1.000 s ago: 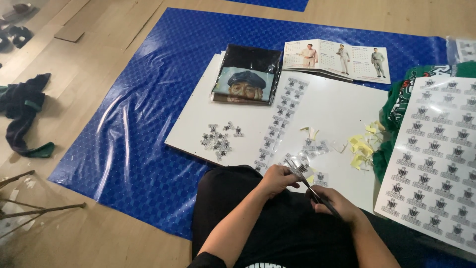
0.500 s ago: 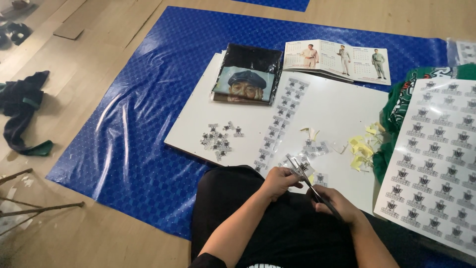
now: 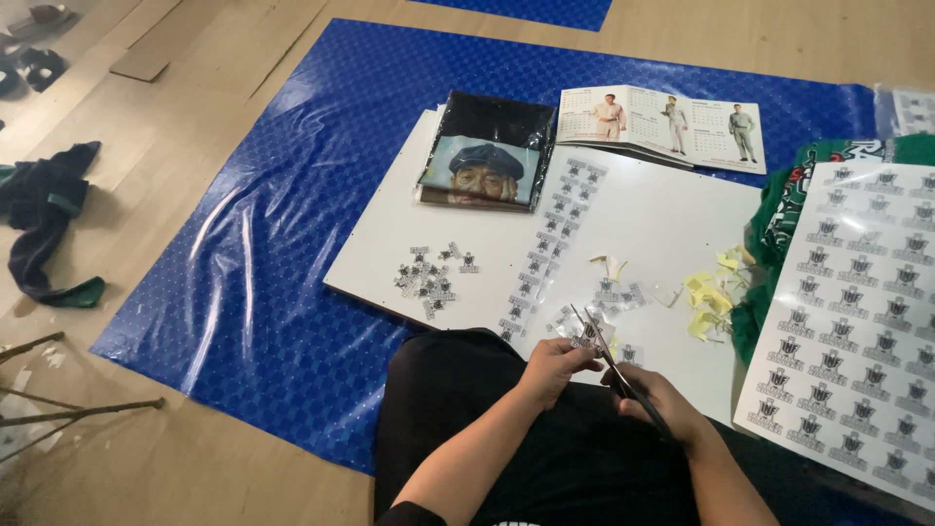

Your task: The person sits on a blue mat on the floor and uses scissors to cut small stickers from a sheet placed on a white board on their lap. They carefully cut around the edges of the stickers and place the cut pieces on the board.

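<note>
Near the lower middle of the frame, the person's left hand (image 3: pixel 553 368) pinches a small sticker piece (image 3: pixel 587 337) printed in black and white, its grip closed on the piece's edge. Just to the right, the right hand (image 3: pixel 654 397) is clamped around the dark handles of a pair of scissors (image 3: pixel 609 362), whose blades point up and left and meet the sticker piece. Both hands hang over the person's lap, covered in black clothing (image 3: pixel 506 438), at the near edge of a white board (image 3: pixel 662 224) that lies flat on the floor.

On the board, just above the hands, sit a few loose cut stickers (image 3: pixel 614 292). To the left of them a long strip of stickers (image 3: pixel 550 248) runs diagonally up the board, and further left lies a small heap of cut pieces (image 3: pixel 429 276). To the right of the hands is a scatter of pale yellow paper scraps (image 3: pixel 709 297).

At the board's upper edge, centre of the frame, rests a dark folded garment with a printed portrait (image 3: pixel 484 156). Beside it, upper right, is an open booklet (image 3: pixel 662 125) showing standing figures.

At the right edge of the frame a large sheet of uncut stickers (image 3: pixel 857 321) lies tilted, partly over a green cloth (image 3: pixel 779 224).

All of this sits on a shiny blue plastic mat (image 3: pixel 263 244) spread over a wooden floor (image 3: pixel 195 458). At the far left, a dark cloth with green trim (image 3: pixel 44 224) lies crumpled on the floor.
</note>
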